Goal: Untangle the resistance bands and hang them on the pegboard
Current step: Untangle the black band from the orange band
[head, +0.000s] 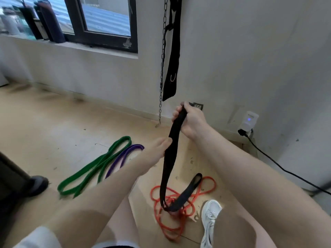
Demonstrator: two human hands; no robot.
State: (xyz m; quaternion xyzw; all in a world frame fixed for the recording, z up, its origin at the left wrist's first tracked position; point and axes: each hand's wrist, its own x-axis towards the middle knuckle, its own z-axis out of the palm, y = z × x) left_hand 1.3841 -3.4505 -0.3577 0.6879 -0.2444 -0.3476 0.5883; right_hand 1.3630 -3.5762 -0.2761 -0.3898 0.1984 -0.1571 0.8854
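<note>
A wide black resistance band (168, 169) hangs from my right hand (191, 120), which grips its top end at chest height. My left hand (157, 149) pinches the same band a little lower down. The band's bottom loop lies on the floor, threaded through a tangled orange band (172, 228). A green band (93, 167) and a purple band (123, 156) lie flat on the wooden floor to the left, side by side. No pegboard is in view.
A metal chain (162, 68) and a black strap (172, 56) hang on the wall ahead. A white plug-in device (249, 122) with a black cable sits low on the right wall. My white shoe (210, 217) stands beside the orange band. A dark shoe (36, 185) is at the left.
</note>
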